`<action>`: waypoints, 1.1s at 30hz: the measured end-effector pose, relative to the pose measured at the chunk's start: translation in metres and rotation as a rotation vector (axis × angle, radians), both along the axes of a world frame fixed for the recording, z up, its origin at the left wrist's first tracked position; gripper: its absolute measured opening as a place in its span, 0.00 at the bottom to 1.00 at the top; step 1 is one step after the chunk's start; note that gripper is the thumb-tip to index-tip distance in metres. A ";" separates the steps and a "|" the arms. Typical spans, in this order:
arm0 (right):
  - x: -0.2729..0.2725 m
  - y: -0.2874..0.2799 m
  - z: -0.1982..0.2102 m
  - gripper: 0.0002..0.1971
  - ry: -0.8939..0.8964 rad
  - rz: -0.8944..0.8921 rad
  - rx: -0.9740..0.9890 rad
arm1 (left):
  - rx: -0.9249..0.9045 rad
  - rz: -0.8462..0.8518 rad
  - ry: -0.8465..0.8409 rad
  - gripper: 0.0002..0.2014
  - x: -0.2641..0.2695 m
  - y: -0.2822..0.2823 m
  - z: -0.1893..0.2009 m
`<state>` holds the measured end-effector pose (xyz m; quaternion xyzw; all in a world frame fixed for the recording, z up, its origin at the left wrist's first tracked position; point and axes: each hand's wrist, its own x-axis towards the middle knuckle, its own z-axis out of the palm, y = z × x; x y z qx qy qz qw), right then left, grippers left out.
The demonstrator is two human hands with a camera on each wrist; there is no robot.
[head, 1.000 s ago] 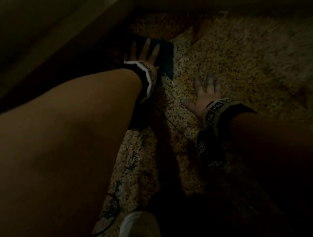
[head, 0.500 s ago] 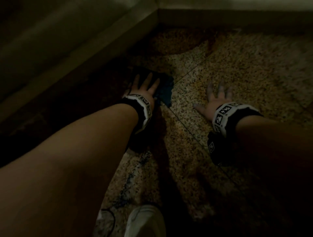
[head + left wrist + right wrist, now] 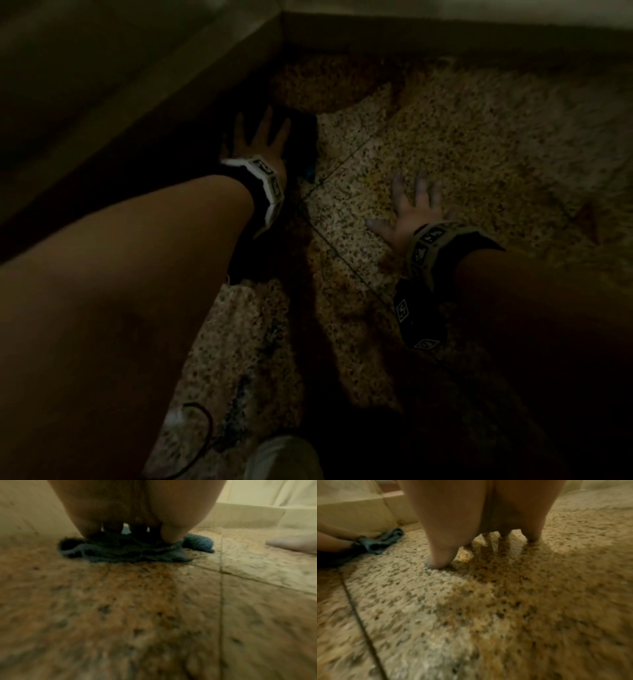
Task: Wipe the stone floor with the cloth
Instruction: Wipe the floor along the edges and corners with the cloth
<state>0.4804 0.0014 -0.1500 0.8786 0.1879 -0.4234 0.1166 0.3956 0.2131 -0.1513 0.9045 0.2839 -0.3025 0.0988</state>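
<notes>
A dark blue cloth (image 3: pixel 305 137) lies crumpled on the speckled stone floor (image 3: pixel 462 144) near the corner of the walls. My left hand (image 3: pixel 260 140) presses flat on it with straight, spread fingers. From the left wrist view the cloth (image 3: pixel 130 551) bunches under the palm and fingers (image 3: pixel 113 527). My right hand (image 3: pixel 414 209) rests flat on the bare floor to the right, fingers spread, holding nothing. The right wrist view shows its fingers (image 3: pixel 440 547) on the stone and the cloth (image 3: pixel 385 540) off to the left.
A skirting wall (image 3: pixel 154 85) runs along the left and another along the back (image 3: pixel 445 34), meeting in a corner. Tile seams (image 3: pixel 342 253) cross the floor between my hands. A white shoe (image 3: pixel 284 459) and a dark cable (image 3: pixel 202 442) lie near the bottom edge.
My left hand has pushed the cloth back and forth next to the left wall, now further toward the corner. The right hand stays planted on the floor.
</notes>
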 end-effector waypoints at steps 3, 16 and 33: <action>0.000 0.002 0.004 0.47 0.009 -0.028 -0.007 | -0.041 -0.006 -0.009 0.30 0.000 -0.001 0.003; 0.023 -0.004 0.029 0.42 -0.024 0.178 0.085 | -0.115 0.276 -0.012 0.22 -0.028 -0.024 0.048; 0.027 0.058 0.262 0.41 0.086 0.718 0.544 | 0.003 0.785 -0.209 0.21 -0.078 -0.079 0.309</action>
